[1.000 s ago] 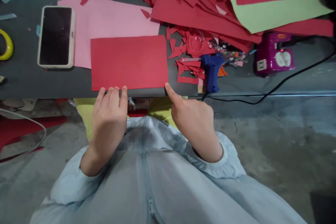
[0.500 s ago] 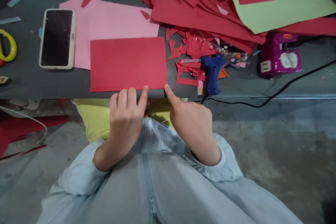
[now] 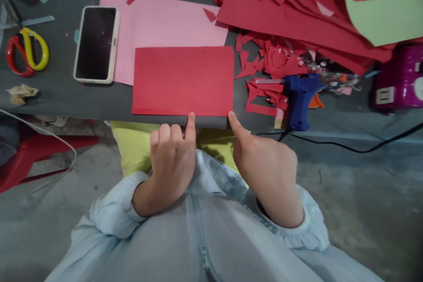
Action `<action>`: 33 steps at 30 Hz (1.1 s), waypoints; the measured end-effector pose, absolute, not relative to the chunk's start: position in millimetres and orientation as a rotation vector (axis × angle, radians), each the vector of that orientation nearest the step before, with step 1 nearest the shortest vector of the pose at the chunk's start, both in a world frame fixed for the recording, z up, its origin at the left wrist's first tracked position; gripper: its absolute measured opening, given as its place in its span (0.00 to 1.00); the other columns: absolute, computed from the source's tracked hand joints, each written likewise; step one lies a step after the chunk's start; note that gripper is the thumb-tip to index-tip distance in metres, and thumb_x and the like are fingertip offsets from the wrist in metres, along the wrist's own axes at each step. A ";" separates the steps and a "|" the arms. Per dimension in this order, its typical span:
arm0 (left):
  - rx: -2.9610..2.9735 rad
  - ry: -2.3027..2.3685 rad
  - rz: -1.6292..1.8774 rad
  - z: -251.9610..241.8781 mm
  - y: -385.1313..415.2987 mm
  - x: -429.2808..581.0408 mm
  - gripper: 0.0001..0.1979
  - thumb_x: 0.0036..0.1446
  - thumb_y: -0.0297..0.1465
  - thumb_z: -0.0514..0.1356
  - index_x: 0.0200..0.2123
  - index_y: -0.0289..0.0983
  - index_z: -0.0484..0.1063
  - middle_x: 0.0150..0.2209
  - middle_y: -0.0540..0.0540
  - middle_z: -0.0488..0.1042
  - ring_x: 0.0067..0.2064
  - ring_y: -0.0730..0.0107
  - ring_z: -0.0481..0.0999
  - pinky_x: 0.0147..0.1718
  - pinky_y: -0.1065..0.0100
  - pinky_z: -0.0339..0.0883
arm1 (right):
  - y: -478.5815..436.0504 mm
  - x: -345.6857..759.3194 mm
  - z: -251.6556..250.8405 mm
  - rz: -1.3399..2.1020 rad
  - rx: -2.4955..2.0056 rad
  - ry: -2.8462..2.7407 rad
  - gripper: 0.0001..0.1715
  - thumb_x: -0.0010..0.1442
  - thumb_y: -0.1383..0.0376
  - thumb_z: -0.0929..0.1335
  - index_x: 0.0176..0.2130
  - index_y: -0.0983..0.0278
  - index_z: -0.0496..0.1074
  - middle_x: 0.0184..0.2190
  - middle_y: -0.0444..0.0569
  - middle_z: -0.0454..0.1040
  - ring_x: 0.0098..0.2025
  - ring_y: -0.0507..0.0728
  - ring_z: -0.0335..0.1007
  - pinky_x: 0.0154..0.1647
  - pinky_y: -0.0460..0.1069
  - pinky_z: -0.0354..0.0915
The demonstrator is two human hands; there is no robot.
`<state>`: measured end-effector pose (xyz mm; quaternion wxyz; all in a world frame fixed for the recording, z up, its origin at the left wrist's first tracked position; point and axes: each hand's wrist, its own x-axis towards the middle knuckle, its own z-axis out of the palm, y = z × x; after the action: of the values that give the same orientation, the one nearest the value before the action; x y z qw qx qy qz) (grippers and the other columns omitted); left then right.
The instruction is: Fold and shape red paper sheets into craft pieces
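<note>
A red rectangular sheet of paper (image 3: 183, 80) lies flat at the near edge of the dark table (image 3: 62, 97), partly over a pink sheet (image 3: 165, 22). My left hand (image 3: 173, 158) has its forefinger stretched out, tip pressing the red sheet's near edge; the other fingers are curled and hold nothing. My right hand (image 3: 264, 165) likewise points its forefinger onto the sheet's near right corner, other fingers curled.
A phone (image 3: 95, 44) lies face up left of the sheet, scissors (image 3: 26, 50) further left. A blue glue gun (image 3: 299, 101) sits right among red paper scraps (image 3: 264, 66), with a purple device (image 3: 399, 81) beyond. Red and green sheets pile at the back right.
My left hand slid right along the sheet's near edge and curled from flat fingers to one pointing forefinger. The right forefinger stayed on the corner. The view shifted left.
</note>
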<state>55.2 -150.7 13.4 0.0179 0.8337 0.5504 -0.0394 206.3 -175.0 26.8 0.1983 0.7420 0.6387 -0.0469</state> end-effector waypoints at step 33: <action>2.564 2.070 -0.059 15.0 -143.2 -21.9 0.24 0.61 0.27 0.52 0.59 0.34 0.73 0.26 0.42 0.70 0.32 0.58 0.66 0.31 0.59 0.52 | -180.7 197.5 22.6 0.013 2.069 1.752 0.31 0.65 0.67 0.61 0.65 0.58 0.66 0.14 0.46 0.66 0.15 0.52 0.61 0.20 0.46 0.37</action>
<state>-21.9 -143.2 15.0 -0.0773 0.7756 0.6262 -0.0178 197.5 -180.7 22.6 0.2135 0.7457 0.6312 0.0046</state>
